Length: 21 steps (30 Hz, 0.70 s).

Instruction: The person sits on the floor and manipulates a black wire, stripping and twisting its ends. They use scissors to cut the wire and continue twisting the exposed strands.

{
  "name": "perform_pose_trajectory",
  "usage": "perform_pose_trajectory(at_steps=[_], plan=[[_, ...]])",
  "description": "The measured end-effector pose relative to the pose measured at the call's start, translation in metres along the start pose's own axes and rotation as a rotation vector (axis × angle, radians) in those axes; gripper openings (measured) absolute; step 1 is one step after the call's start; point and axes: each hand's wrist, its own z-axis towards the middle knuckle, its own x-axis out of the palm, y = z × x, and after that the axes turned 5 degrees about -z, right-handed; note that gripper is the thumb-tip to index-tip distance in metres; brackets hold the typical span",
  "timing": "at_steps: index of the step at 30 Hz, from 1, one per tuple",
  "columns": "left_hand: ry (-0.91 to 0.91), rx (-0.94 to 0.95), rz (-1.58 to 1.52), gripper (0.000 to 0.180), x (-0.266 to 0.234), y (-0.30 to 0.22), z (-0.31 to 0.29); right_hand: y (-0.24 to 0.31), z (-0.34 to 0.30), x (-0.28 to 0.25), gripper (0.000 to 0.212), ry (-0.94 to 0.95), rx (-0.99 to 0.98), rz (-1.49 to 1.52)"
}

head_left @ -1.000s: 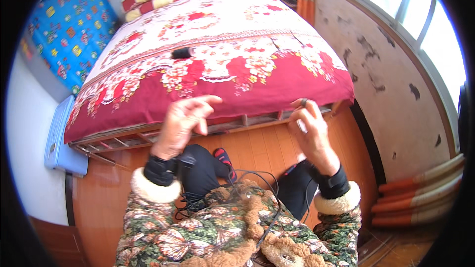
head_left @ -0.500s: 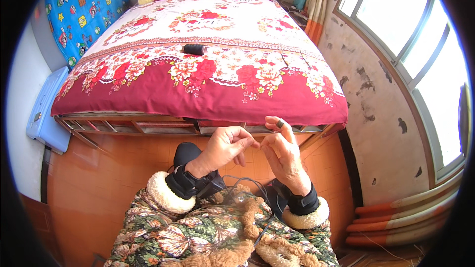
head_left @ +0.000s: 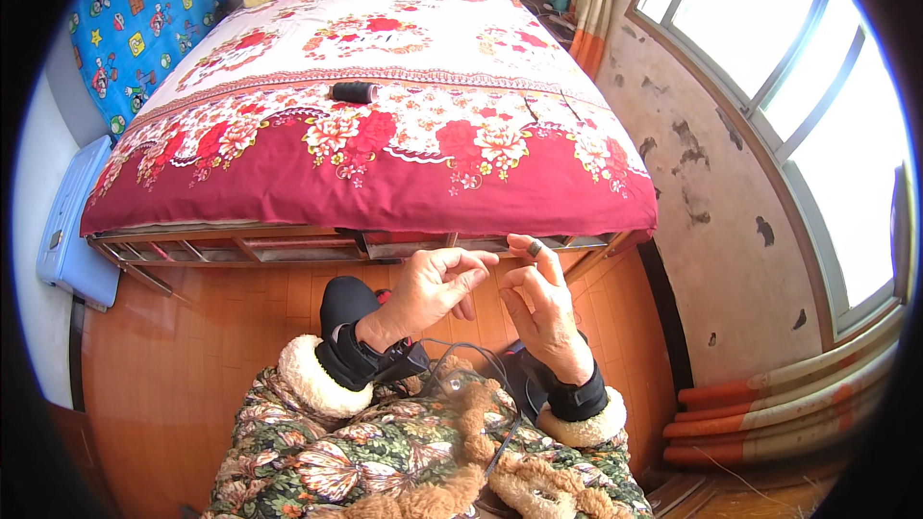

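My left hand (head_left: 431, 290) is raised in front of the bed's foot end, thumb and index finger pinched. Close by on the right, my right hand (head_left: 548, 322) also pinches thumb and forefinger, with another finger lifted. That lifted finger wears a dark band (head_left: 535, 248), like a ring thimble. Whatever lies between the fingertips is too fine to make out. A small gap separates the two hands. Beyond them, a spool of black thread (head_left: 352, 92) lies on its side on the floral bedspread (head_left: 385, 183).
Two thin dark strips (head_left: 571, 106) lie on the bedspread, right of the spool. A blue plastic box (head_left: 77, 221) stands left of the bed. At right are a window (head_left: 817, 58) and a bunched striped curtain (head_left: 769, 413). Dark cables (head_left: 481, 351) cross my lap.
My hands have moved slightly apart; their fingertips nearly met before. The right forefinger and thumb have opened a little into a rounder curl. The whole view has shifted slightly.
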Motion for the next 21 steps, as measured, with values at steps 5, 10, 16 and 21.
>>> perform_pose_trajectory(at_steps=[5, 10, 16, 21], plan=[[0.119, -0.139, -0.233, 0.021, 0.004, 0.003, -0.001, 0.001, -0.003, 0.002, 0.012, 0.000, 0.064, 0.058], [0.164, -0.192, -0.231, 0.018, 0.004, 0.003, -0.004, -0.002, -0.005, -0.002, 0.015, -0.021, 0.038, 0.017], [0.146, -0.245, -0.135, 0.016, 0.011, 0.001, -0.004, -0.006, -0.011, -0.002, 0.015, -0.048, 0.076, 0.066], [0.148, -0.215, -0.129, 0.014, 0.017, 0.002, -0.002, -0.014, -0.021, -0.003, 0.006, -0.021, 0.160, 0.253]])
